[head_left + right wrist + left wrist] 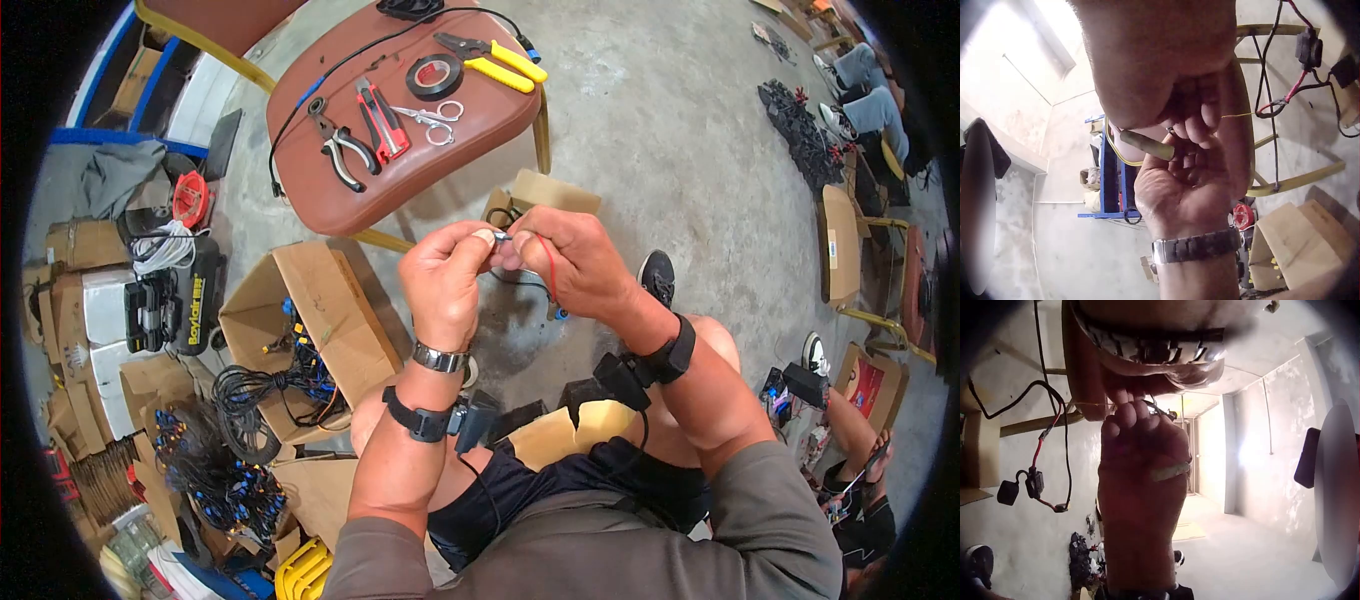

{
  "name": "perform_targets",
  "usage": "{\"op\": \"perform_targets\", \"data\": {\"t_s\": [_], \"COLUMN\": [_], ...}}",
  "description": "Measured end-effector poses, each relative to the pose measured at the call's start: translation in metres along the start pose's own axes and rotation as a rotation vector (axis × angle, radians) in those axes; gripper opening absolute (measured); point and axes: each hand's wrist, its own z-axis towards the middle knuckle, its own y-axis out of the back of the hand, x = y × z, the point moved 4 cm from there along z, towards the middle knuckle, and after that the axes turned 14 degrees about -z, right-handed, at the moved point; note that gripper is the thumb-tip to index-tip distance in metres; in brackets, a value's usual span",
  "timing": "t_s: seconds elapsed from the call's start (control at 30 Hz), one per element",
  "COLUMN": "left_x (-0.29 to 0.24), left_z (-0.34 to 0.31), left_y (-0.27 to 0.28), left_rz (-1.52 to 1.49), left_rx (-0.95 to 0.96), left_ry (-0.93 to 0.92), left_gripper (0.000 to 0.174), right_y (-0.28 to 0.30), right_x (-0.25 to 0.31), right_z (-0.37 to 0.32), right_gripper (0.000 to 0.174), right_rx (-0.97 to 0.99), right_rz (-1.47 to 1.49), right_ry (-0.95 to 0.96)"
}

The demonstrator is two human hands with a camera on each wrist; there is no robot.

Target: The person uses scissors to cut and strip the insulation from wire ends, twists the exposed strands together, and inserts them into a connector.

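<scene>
In the head view my left hand (445,275) and right hand (575,262) meet above the floor, fingertips almost together. Between them both pinch a thin dark wire end (502,238), mostly hidden by the fingers. A red wire (551,262) loops over the right hand's fingers. Below the hands in the left wrist view hangs a black and red cable (1039,450) with a black inline fuse holder (1035,482) and a small black cap (1007,492). A pale strip (1170,472) lies across the right hand.
A brown chair seat (330,90) bears pliers (345,150), a red utility knife (383,122), scissors (432,120), black tape (434,76) and yellow-handled wire strippers (490,62). Left of the legs stands an open cardboard box (335,310) of cables. Another person (865,500) sits at right.
</scene>
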Motion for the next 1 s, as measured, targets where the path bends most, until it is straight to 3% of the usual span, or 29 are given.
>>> {"op": "perform_targets", "data": {"t_s": [0.3, 0.4, 0.5, 0.6, 0.7, 0.9, 1.0], "left_x": [0.0, -0.004, 0.001, 0.011, 0.009, 0.014, 0.015], "left_z": [0.005, 0.007, 0.01, 0.008, 0.007, -0.001, -0.002], "left_y": [0.01, 0.015, 0.021, 0.016, 0.007, -0.001, -0.004], "left_rz": [0.534, 0.559, 0.635, 0.514, 0.56, 0.394, 0.407], "left_rx": [0.247, 0.303, 0.36, 0.382, 0.359, 0.277, 0.219], "left_ry": [-0.055, 0.192, 0.339, 0.465, 0.441, 0.217, 0.209], "left_gripper": [0.014, 0.015, 0.016, 0.018, 0.021, 0.023, 0.023], "right_y": [0.006, 0.005, 0.005, 0.01, 0.014, 0.022, 0.022], "right_x": [-0.002, -0.004, -0.006, -0.003, -0.006, -0.003, -0.001], "right_z": [0.004, 0.002, -0.001, -0.001, -0.001, 0.002, 0.004], "right_gripper": [0.012, 0.011, 0.012, 0.014, 0.017, 0.022, 0.022], "right_rx": [0.03, 0.115, 0.181, 0.209, 0.198, 0.222, 0.121], "right_rz": [-0.336, -0.346, -0.329, -0.357, -0.408, -0.243, -0.313], "right_ry": [0.228, 0.3, 0.279, 0.282, 0.265, 0.045, 0.143]}}
